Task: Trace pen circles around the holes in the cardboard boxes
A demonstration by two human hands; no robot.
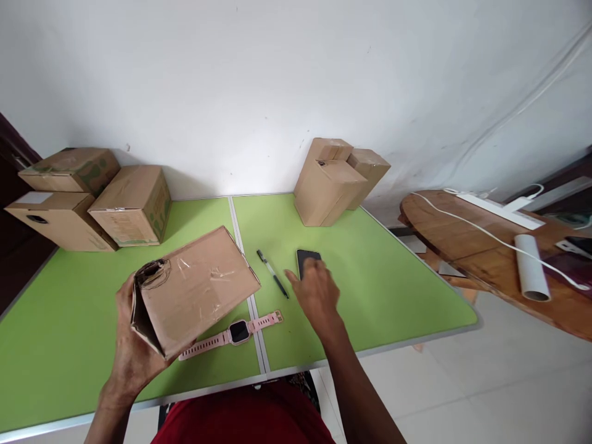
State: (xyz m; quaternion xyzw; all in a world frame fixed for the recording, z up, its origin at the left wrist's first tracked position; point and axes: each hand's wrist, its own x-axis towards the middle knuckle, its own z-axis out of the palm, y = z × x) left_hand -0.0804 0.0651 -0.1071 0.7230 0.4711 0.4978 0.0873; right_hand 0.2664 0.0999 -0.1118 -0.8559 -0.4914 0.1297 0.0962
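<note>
Cardboard box [198, 290] in my left hand [134, 333], phone [304, 254] beneath my right hand [319, 296]

My left fingers were clamped on the cardboard box's torn end, which I held tilted over the left half of the green table [393, 283], toward its near edge. The phone lay right of the table's seam [235, 225], between the near and far edges, its upper end showing past my right fingertips. My right thumb was spread apart from the fingers, pointing toward the pen [272, 274] just left of it; blur kept me from telling whether the fingers had closed on the phone. The pink watch [239, 332] lay across the seam near the near edge, beside my left hand. More boxes [129, 203] stood at the far left corner, and others [328, 191] by the far right corner.
</note>
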